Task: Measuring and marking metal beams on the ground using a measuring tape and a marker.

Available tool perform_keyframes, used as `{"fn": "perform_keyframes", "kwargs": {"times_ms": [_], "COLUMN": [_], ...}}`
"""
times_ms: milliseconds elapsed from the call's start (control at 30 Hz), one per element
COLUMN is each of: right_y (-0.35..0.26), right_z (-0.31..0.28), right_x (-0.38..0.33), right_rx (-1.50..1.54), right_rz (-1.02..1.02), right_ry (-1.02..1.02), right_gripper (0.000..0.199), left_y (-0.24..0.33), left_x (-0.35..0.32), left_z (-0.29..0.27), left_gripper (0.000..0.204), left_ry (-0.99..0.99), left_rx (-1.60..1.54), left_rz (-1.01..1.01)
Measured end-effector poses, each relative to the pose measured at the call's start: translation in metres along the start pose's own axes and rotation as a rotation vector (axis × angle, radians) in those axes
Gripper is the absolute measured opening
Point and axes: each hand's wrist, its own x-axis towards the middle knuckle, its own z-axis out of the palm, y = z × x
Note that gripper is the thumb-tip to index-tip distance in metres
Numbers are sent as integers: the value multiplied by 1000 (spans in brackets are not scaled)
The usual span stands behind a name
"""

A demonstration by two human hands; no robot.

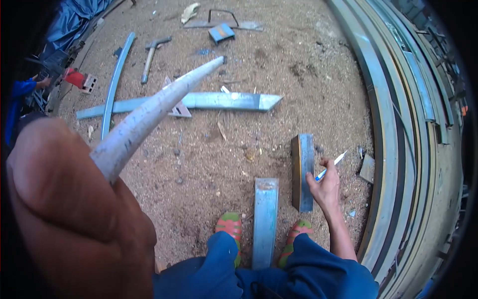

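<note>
One left hand, nearest, is closed around one pale rod. Two sandals flank one square tube on the ground. One right hand grips one white-and-blue pen and touches one short steel piece, toward the ground's right edge. Beyond lie two crossed metal lengths; past them, toward the left edge, one hammer; toward the far edge, one blue metal offcut.
</note>
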Motion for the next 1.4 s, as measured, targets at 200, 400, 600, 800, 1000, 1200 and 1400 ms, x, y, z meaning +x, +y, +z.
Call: {"fn": "perform_keyframes", "kwargs": {"times_ms": [200, 400, 600, 800, 1000, 1200, 1400], "right_y": [-15, -8, -4, -4, 1, 6, 6], "right_z": [31, 34, 42, 49, 49, 49, 41], "right_x": [13, 8, 8, 8, 13, 22, 17], "right_rx": [93, 137, 103, 103, 138, 214, 281], "right_rz": [58, 140, 223, 185, 239, 317, 306], "right_ry": [-80, -9, -57, -89, -110, -119, -94], "right_gripper": [59, 56, 57, 56, 54, 55, 58], "left_y": [31, -19, -51, -63, -55, -60, -66], "left_x": [43, 5, -87, -193, -226, -233, -230], "left_z": [13, 73, 116, 159, 184, 192, 194], "left_gripper": [17, 26, 14, 24, 29, 33, 31], "left_ry": [158, 122, -364, -566, -803, -867, -842], "left_rx": [-62, -5, -98, -292, -335, -359, -477], "left_rz": [194, -462, -1191, -1480, -1560, -1570, -1619]}}
